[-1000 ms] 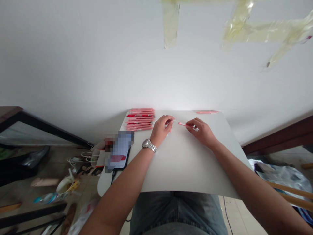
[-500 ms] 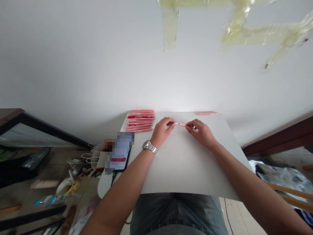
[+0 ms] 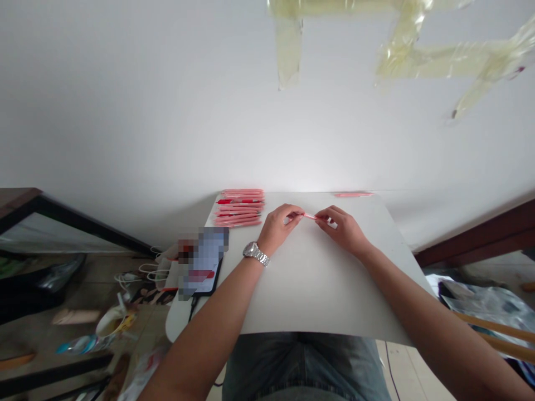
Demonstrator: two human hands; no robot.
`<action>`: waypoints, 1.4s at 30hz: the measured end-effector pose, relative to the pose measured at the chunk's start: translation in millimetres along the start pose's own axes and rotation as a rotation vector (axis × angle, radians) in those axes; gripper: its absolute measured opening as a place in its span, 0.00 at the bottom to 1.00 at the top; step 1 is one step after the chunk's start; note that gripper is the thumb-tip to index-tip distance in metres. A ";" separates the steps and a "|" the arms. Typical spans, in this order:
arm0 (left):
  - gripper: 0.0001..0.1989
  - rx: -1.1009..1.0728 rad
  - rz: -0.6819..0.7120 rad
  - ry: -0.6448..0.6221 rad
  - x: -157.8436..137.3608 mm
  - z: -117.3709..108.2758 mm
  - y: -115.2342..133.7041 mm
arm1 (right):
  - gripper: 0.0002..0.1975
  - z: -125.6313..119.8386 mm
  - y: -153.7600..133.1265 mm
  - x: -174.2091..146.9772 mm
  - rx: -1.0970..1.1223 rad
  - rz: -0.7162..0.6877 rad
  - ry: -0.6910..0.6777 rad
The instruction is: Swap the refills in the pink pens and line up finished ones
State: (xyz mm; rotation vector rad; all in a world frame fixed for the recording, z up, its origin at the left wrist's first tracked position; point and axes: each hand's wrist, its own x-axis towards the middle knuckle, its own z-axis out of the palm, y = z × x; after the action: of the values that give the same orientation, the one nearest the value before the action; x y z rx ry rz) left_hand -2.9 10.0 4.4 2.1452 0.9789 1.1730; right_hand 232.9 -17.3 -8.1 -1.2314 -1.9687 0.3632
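Note:
Above the middle of the white table (image 3: 326, 278), a pink pen (image 3: 310, 216) is held level between my two hands. The fingertips of my left hand (image 3: 282, 224) pinch its left end. My right hand (image 3: 339, 227) grips the other end between thumb and fingers. Only a short stretch of the pen shows; the fingers cover the rest. A row of pink pens (image 3: 239, 209), with a few redder ones among them, lies at the table's back left. Another pink pen (image 3: 354, 194) rests alone along the back right edge.
A phone (image 3: 204, 262) with a cable lies at the table's left edge. White wall (image 3: 167, 111) rises directly behind the table. On the floor to the left are a cup (image 3: 112, 322) and a plastic bottle (image 3: 77, 345). Clear plastic bags (image 3: 489, 306) lie to the right.
My left hand has moved right, closer to my right hand. The thin whitish length that showed between the left fingertips and the pink barrel is no longer visible.

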 end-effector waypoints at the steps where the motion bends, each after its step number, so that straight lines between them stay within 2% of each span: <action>1: 0.06 -0.002 0.005 0.001 0.0 -0.2 0.3 | 0.11 0.1 0.0 0.0 0.003 0.002 0.000; 9: 0.06 0.053 0.012 0.032 0.3 -2.7 0.0 | 0.11 0.7 -1.0 1.7 0.027 0.035 0.012; 16: 0.07 0.193 -0.035 0.148 1.7 -8.6 -9.1 | 0.11 0.5 0.8 0.9 0.103 0.186 0.103; 20: 0.07 0.262 -0.080 0.168 1.3 -10.1 -15.4 | 0.12 -1.1 -1.5 0.7 0.181 0.225 0.121; 24: 0.06 0.281 -0.094 0.168 0.7 -9.8 -17.6 | 0.13 -1.6 -3.5 1.8 0.248 0.215 0.140; 33: 0.06 0.288 -0.128 0.160 0.7 -9.5 -19.9 | 0.14 0.6 1.5 1.8 0.232 0.247 0.144; 37: 0.06 0.312 -0.114 0.116 -0.4 -8.9 -18.0 | 0.14 0.7 0.9 1.3 0.244 0.249 0.145; 42: 0.09 0.448 -0.054 0.051 -2.9 -4.9 -13.8 | 0.14 0.7 1.4 0.9 0.235 0.258 0.147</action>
State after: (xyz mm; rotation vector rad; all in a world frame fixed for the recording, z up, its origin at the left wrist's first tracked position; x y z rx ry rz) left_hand -13.0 16.6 -4.4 2.4137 1.4241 1.0620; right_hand 233.0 -15.7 -8.9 -1.3203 -1.5962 0.5978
